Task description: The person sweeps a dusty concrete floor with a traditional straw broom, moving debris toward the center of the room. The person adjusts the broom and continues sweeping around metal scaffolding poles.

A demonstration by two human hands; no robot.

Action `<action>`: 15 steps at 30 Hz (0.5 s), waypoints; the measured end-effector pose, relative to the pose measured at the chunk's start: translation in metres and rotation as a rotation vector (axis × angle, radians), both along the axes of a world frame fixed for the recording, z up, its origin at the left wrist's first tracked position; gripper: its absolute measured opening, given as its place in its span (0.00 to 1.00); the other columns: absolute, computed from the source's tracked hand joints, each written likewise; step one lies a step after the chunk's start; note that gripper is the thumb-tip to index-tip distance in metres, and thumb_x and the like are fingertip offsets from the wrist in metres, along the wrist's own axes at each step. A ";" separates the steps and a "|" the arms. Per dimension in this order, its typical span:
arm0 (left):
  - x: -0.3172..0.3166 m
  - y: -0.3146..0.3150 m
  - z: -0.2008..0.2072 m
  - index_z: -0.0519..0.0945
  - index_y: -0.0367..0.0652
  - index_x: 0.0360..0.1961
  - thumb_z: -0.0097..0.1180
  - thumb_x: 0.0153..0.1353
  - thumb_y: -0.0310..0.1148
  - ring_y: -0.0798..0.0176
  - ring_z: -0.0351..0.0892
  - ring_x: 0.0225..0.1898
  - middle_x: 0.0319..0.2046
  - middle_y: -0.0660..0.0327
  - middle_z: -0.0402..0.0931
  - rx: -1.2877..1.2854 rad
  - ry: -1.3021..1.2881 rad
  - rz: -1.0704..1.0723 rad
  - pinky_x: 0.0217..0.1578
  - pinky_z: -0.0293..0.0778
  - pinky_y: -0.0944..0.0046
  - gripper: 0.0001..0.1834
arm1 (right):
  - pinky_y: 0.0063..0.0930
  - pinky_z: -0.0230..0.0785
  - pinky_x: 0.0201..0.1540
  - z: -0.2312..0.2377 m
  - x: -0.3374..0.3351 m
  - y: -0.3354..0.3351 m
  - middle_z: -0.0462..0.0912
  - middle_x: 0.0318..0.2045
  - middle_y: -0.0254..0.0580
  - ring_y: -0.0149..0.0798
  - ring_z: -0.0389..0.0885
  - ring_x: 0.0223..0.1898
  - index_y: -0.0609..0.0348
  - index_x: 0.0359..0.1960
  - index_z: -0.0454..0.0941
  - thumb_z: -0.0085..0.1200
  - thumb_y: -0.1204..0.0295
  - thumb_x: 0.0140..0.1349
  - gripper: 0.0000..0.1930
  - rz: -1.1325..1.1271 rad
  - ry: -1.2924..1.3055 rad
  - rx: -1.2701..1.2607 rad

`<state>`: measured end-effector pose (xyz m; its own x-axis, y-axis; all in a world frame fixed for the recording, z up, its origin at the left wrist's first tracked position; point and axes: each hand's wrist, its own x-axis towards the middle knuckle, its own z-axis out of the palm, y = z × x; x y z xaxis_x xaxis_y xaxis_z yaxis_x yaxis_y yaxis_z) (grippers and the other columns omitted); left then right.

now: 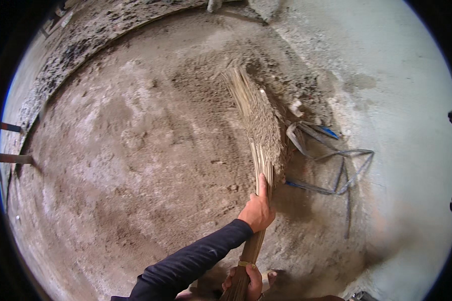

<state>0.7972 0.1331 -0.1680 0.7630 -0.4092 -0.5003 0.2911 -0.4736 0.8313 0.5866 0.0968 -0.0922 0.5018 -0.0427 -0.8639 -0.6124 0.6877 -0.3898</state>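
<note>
A long broom of bundled thin sticks [242, 98] slants up the middle of the view, its bristle end spread on the dusty floor. Clumps of grey-brown dirt cling along the right side of the bristles. Partway down the bundle, my left hand [257, 211] is closed round the sticks from the left, its forefinger stretched along them. My right hand [253, 282] grips the lower end near the bottom edge, just below a yellowish tie [246, 264]. The dark left sleeve [196, 258] comes in from the lower left.
A tangled grey strap with blue parts [356, 152] lies right of the broom, against a pale wall [402, 115]. Loose dirt and rubble [301, 83] gather along the wall's foot. Two bars [15, 158] jut in at far left. A raised, curved edge [85, 57] bounds the floor beyond.
</note>
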 end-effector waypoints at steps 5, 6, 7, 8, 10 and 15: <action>-0.002 -0.066 0.019 0.29 0.38 0.72 0.55 0.57 0.37 0.29 0.80 0.36 0.42 0.24 0.69 -0.010 -0.065 -0.112 0.41 0.76 0.44 0.54 | 0.35 0.73 0.27 0.015 -0.003 -0.019 0.77 0.28 0.42 0.40 0.75 0.24 0.53 0.48 0.73 0.42 0.54 0.70 0.18 -0.090 -0.093 -0.125; -0.003 -0.076 0.028 0.31 0.37 0.72 0.55 0.56 0.37 0.30 0.80 0.35 0.43 0.23 0.68 -0.011 -0.103 -0.135 0.40 0.76 0.44 0.54 | 0.35 0.73 0.29 0.026 -0.002 -0.019 0.76 0.28 0.42 0.39 0.75 0.25 0.53 0.51 0.72 0.41 0.54 0.70 0.19 -0.145 -0.104 -0.097; -0.005 -0.083 0.038 0.32 0.36 0.72 0.55 0.56 0.37 0.32 0.81 0.34 0.43 0.23 0.67 -0.015 -0.116 -0.184 0.39 0.77 0.45 0.54 | 0.35 0.73 0.30 0.039 -0.002 -0.017 0.76 0.27 0.42 0.39 0.74 0.26 0.52 0.54 0.71 0.41 0.54 0.70 0.20 -0.209 -0.117 -0.069; -0.008 -0.087 0.049 0.31 0.36 0.72 0.56 0.56 0.38 0.30 0.80 0.35 0.44 0.22 0.67 -0.075 -0.137 -0.165 0.40 0.77 0.44 0.54 | 0.37 0.73 0.33 0.059 -0.001 -0.019 0.74 0.26 0.39 0.38 0.74 0.28 0.49 0.62 0.62 0.40 0.52 0.71 0.24 -0.411 -0.169 0.242; -0.015 -0.093 0.072 0.28 0.36 0.72 0.57 0.57 0.41 0.27 0.79 0.37 0.44 0.22 0.66 -0.208 -0.137 -0.160 0.42 0.77 0.43 0.56 | 0.37 0.74 0.32 0.088 0.005 -0.020 0.74 0.26 0.39 0.38 0.74 0.27 0.50 0.62 0.62 0.40 0.52 0.70 0.24 -0.522 -0.257 0.441; -0.045 -0.072 0.110 0.19 0.40 0.69 0.58 0.60 0.53 0.17 0.69 0.50 0.53 0.12 0.55 -0.447 -0.020 -0.221 0.56 0.69 0.44 0.63 | 0.36 0.74 0.32 0.129 -0.003 -0.019 0.73 0.25 0.39 0.38 0.74 0.27 0.52 0.62 0.62 0.42 0.53 0.70 0.24 -0.599 -0.394 0.526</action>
